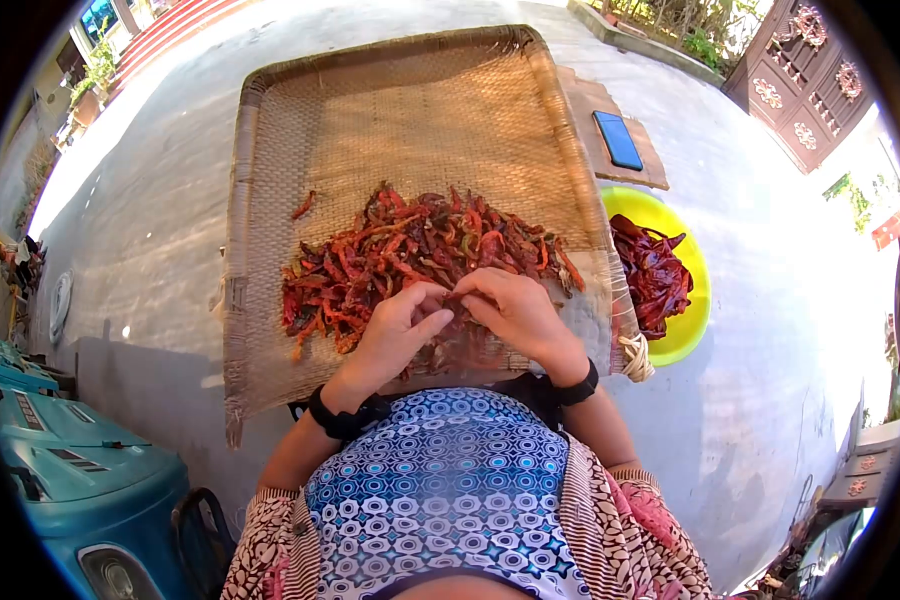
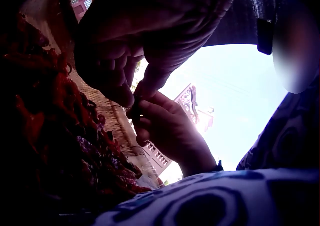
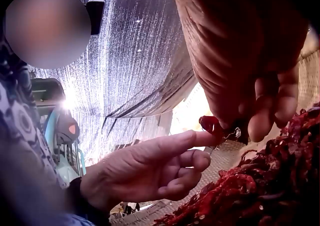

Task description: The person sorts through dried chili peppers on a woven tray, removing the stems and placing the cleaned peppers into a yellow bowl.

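A large woven tray (image 1: pixel 410 110) holds a heap of red dried peppers (image 1: pixel 410 240). Over the near side of the heap the left hand (image 1: pixel 395 330) and right hand (image 1: pixel 515 308) meet at the fingertips. Between them is a small dark red pepper piece (image 3: pixel 212 125), which both hands pinch. In the right wrist view the left hand (image 3: pixel 150 171) reaches in from the lower left, while the right hand (image 3: pixel 245 51) comes from above. The left wrist view is dark; there the left hand (image 2: pixel 155 31) is above the right hand (image 2: pixel 170 131).
Right of the tray stands a yellow-green basin (image 1: pixel 700 290) of glossy dark red peppers (image 1: pixel 650 280). A blue phone (image 1: pixel 618 140) lies on cardboard (image 1: pixel 590 105) behind it. A teal vehicle (image 1: pixel 90 460) is at the lower left.
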Motion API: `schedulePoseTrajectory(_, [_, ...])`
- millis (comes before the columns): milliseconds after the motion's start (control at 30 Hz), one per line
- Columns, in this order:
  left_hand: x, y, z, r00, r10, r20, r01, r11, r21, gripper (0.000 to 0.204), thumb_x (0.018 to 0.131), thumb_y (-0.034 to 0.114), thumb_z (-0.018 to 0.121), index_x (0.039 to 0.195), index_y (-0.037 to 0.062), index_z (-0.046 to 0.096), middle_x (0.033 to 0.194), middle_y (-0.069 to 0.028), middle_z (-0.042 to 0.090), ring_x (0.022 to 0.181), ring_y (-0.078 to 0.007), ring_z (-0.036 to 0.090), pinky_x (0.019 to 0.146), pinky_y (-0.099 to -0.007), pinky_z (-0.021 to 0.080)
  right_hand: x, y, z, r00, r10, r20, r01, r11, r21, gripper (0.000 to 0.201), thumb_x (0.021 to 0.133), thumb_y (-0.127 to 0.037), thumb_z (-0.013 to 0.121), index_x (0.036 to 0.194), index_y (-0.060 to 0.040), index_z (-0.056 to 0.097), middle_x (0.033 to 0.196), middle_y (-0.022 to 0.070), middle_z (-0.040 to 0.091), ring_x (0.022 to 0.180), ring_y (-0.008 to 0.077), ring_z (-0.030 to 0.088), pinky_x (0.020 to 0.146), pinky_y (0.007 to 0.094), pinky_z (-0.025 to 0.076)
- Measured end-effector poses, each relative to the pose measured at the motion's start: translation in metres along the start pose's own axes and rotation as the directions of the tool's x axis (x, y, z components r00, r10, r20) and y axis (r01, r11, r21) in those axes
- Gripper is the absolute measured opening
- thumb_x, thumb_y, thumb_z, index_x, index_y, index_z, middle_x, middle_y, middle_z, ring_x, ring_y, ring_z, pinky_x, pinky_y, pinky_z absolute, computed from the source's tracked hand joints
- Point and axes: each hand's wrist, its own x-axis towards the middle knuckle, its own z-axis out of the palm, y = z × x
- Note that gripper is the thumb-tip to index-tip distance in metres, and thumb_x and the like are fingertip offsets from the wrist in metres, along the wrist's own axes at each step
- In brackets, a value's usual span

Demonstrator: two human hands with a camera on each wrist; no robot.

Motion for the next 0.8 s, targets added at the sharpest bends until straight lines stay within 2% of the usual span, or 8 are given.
schedulePoseTrajectory(100, [-0.002,0.004,-0.002,1.000,-0.016,-0.009,0.016,0.998,-0.056,0.015,0.095,0.013,0.059,0.105,0.0021,0.057,0.086,-0.0032,0.063,0.073,-0.0083,0.060,0.060,-0.0236,0.047,-0.004,-0.003,0.012,0.998,0.042,0.057,-0.048,0.992,0.114,0.018,0.087,-0.018,0.062,0.102,-0.0082,0.063,0.092,0.0116,0.065,0.083,0.0291,0.065,0.071,0.0382,0.050])
schedulePoseTrajectory(200, [-0.003,0.005,-0.005,0.999,-0.024,-0.035,0.021,0.996,-0.082,0.011,0.096,0.014,0.057,0.099,0.0029,0.056,0.083,-0.0034,0.063,0.070,-0.0084,0.060,0.059,-0.0243,0.047,-0.009,-0.012,0.014,0.970,0.210,0.121,-0.238,0.917,0.320,0.014,0.088,-0.009,0.063,0.099,-0.0007,0.061,0.082,0.0068,0.063,0.074,0.0119,0.060,0.065,0.0288,0.049])
schedulePoseTrajectory(300, [-0.002,-0.001,-0.004,0.997,-0.017,-0.072,0.008,0.993,-0.118,0.014,0.098,0.018,0.055,0.099,0.0039,0.057,0.082,-0.0029,0.061,0.064,-0.0065,0.055,0.058,-0.0223,0.046,-0.013,0.003,0.016,0.974,0.125,0.188,-0.165,0.962,0.218,0.016,0.089,-0.010,0.064,0.101,0.0001,0.059,0.079,0.0036,0.061,0.072,0.0073,0.056,0.063,0.0251,0.048])
schedulePoseTrajectory(500, [-0.002,-0.002,-0.005,1.000,-0.006,-0.018,0.005,0.999,-0.040,0.013,0.095,0.011,0.058,0.105,0.0035,0.059,0.086,-0.0012,0.059,0.068,-0.0070,0.054,0.060,-0.0229,0.045,-0.021,0.015,-0.004,0.908,0.382,0.172,-0.415,0.765,0.492,0.014,0.090,-0.014,0.064,0.095,-0.0019,0.059,0.077,0.0046,0.064,0.061,0.0100,0.058,0.057,0.0248,0.046])
schedulePoseTrajectory(600, [-0.002,-0.010,-0.008,0.998,0.042,0.057,-0.051,0.982,0.182,0.018,0.088,0.009,0.061,0.105,0.0039,0.060,0.085,-0.0069,0.059,0.078,-0.0177,0.059,0.070,-0.0310,0.048,-0.025,0.035,-0.030,0.906,0.419,-0.055,-0.277,0.686,0.672,0.014,0.095,-0.016,0.060,0.099,-0.0028,0.058,0.077,0.0013,0.060,0.060,0.0061,0.054,0.056,0.0195,0.041])
schedulePoseTrajectory(667, [-0.003,-0.011,-0.008,0.994,0.040,0.100,-0.072,0.937,0.342,0.020,0.085,0.009,0.062,0.104,0.0056,0.061,0.089,-0.0094,0.058,0.082,-0.0251,0.060,0.073,-0.0365,0.048,-0.029,0.040,-0.046,0.807,0.514,-0.289,-0.008,0.499,0.867,0.022,0.099,-0.022,0.055,0.108,-0.0029,0.059,0.082,0.0016,0.061,0.062,0.0082,0.053,0.059,0.0215,0.042])
schedulePoseTrajectory(733, [-0.004,-0.015,-0.005,0.994,0.027,0.107,-0.075,0.879,0.470,0.019,0.085,0.010,0.063,0.103,0.0066,0.061,0.092,-0.0100,0.057,0.084,-0.0278,0.060,0.074,-0.0386,0.049,-0.032,0.045,-0.058,0.740,0.598,-0.310,0.181,0.266,0.947,0.023,0.100,-0.022,0.052,0.112,-0.0037,0.059,0.085,0.0014,0.061,0.064,0.0088,0.053,0.060,0.0225,0.043])
schedulePoseTrajectory(800, [-0.006,-0.021,-0.004,0.993,0.072,0.091,-0.111,0.818,0.564,0.018,0.084,0.011,0.065,0.101,0.0067,0.061,0.090,-0.0086,0.056,0.082,-0.0255,0.060,0.072,-0.0376,0.049,-0.036,0.049,-0.057,0.752,0.596,-0.280,0.108,0.308,0.945,0.022,0.100,-0.020,0.051,0.114,-0.0040,0.058,0.088,0.0019,0.062,0.065,0.0090,0.053,0.061,0.0231,0.043])
